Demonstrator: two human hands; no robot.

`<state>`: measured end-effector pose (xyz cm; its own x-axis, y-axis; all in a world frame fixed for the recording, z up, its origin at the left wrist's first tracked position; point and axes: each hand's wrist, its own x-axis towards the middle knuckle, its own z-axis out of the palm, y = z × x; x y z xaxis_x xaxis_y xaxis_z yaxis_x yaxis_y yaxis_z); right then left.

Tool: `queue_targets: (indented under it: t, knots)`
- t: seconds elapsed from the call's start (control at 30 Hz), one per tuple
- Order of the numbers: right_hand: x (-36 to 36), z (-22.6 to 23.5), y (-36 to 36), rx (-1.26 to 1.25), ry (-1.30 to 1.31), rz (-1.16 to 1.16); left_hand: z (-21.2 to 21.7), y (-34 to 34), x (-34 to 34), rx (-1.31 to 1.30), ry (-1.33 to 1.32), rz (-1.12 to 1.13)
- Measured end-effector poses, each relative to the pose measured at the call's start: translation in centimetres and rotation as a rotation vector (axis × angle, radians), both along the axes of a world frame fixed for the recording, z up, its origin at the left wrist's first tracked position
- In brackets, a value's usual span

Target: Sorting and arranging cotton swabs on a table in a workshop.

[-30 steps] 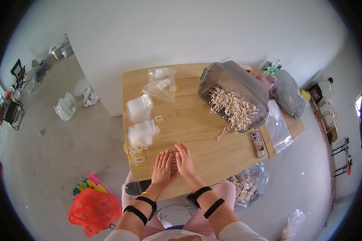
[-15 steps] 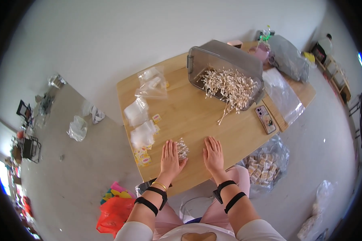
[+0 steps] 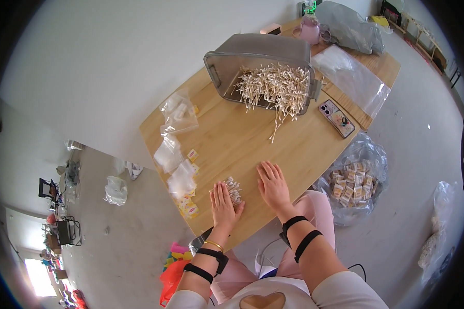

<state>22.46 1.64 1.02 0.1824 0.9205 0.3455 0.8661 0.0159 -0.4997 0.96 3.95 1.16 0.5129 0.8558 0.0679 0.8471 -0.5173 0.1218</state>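
Observation:
My left hand (image 3: pixel 224 206) lies flat on the wooden table (image 3: pixel 242 141), its thumb side against a small bundle of cotton swabs (image 3: pixel 234 188). My right hand (image 3: pixel 273 184) rests flat on the wood a little to the right of the bundle, fingers spread, holding nothing. Farther back, a grey plastic bin (image 3: pixel 263 56) lies tipped on its side with a heap of cotton swabs (image 3: pixel 276 87) spilling out onto the table.
Small clear bags and yellow labels (image 3: pixel 180 170) line the table's left edge. A phone (image 3: pixel 336 118) and a large clear bag (image 3: pixel 353 80) lie at the right. A plastic bag of small packets (image 3: pixel 350 183) sits on the floor by my right knee. A pink cup (image 3: pixel 310 31) stands at the back.
My hands were together over the small bundle; the right hand has moved off to the right and now lies flat apart from it. My head view has shifted.

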Motion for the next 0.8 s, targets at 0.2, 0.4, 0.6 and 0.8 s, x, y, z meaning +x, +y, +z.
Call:
queue_targets:
  t: [0.2,0.4,0.6,0.8]
  knots:
    - [-0.1,0.0,0.0,0.001,0.014,-0.014,0.0,-2.5,0.0,-0.005,0.021,-0.029]
    - [0.0,-0.1,0.1,0.015,0.003,-0.016,0.0,1.1,0.0,0.018,0.083,-0.035]
    - [-0.1,-0.2,0.0,0.009,-0.009,-0.027,0.5,2.9,0.0,-0.001,0.014,-0.054]
    - [0.0,-0.1,-0.1,0.009,-0.008,-0.022,-0.2,0.5,-0.3,-0.03,0.04,-0.082]
